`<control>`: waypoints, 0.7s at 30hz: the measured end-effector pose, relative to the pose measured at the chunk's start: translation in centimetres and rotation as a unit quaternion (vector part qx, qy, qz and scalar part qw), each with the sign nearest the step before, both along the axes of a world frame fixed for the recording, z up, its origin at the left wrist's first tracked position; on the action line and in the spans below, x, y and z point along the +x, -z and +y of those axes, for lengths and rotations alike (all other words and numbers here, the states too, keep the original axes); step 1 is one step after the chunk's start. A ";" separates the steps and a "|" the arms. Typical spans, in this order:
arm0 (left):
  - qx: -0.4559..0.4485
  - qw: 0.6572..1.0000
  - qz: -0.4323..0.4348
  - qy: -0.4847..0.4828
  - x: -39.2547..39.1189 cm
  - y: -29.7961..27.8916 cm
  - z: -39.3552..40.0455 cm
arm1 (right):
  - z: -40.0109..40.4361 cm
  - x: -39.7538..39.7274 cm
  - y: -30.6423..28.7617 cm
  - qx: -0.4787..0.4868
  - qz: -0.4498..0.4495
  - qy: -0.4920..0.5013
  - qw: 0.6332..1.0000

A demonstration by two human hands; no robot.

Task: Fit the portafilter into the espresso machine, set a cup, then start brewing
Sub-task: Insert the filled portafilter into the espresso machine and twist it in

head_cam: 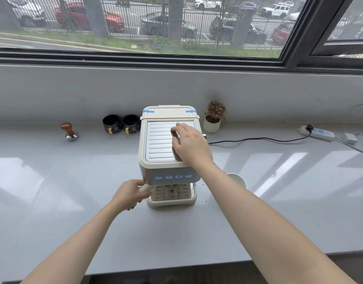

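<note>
The grey bench point(53, 201) is carrying everything under the window. At its centre the cream espresso machine point(168, 156) is standing, four blue lights glowing across its front panel. Your right hand point(188, 144) is lying flat on the machine's ribbed top, toward its 3 o'clock edge, fingers point(175, 130) spread and gripping nothing. Your left hand point(131, 194) is sitting at the machine's 7 o'clock, fingers curled tight around the pale portafilter point(144, 187) handle, which is reaching in under the front panel above the drip tray. A white cup point(238, 180) is peeking out behind your right forearm, at the machine's 4 o'clock. Two black cups point(121, 124) are standing at 10 o'clock, with a wooden-handled tamper point(69, 131) farther left, well apart.
</note>
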State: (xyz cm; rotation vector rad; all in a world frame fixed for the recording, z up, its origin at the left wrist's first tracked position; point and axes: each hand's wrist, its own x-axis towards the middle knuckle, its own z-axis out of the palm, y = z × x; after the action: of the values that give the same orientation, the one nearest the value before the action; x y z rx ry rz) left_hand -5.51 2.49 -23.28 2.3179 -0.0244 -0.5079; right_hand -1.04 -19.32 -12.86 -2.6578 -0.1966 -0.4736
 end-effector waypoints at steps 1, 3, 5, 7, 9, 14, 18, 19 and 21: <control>0.000 1.000 -0.003 0.000 0.0 0.0 0.1 | 0.0 0.0 0.0 0.001 -0.001 0.000 1.000; 0.006 1.000 -0.015 0.001 0.3 -0.2 0.2 | 0.0 0.0 0.0 0.003 -0.003 0.000 1.000; 0.009 1.000 -0.018 0.003 0.4 -0.4 0.1 | 0.0 0.0 0.0 0.002 -0.005 0.001 1.000; 0.005 1.000 -0.015 0.000 0.2 -0.4 -0.1 | 0.0 0.0 0.0 -0.001 -0.005 0.003 1.000; -0.002 1.000 -0.011 -0.014 -0.3 -0.2 -0.3 | 0.0 0.1 0.1 -0.001 -0.007 0.004 1.000; -0.044 0.995 -0.008 -0.091 -2.6 0.4 -2.3 | 0.0 0.0 0.0 0.000 -0.010 0.000 1.000; -0.070 0.984 -0.001 -0.161 -5.9 1.4 -6.1 | -0.1 0.0 0.0 0.002 -0.002 0.000 1.000; -0.071 0.983 -0.001 -0.171 -6.3 1.6 -6.6 | -0.1 0.0 0.0 0.002 0.000 -0.001 1.000; -0.096 0.979 0.018 -0.179 -6.2 1.6 -6.6 | -0.1 0.0 -0.1 0.004 0.002 -0.002 1.000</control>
State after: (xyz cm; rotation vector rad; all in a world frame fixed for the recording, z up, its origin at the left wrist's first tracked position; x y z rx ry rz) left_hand -11.75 -4.07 -24.85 2.0610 0.3421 -0.3458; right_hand -1.07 -19.43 -12.78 -2.6505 -0.1986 -0.4664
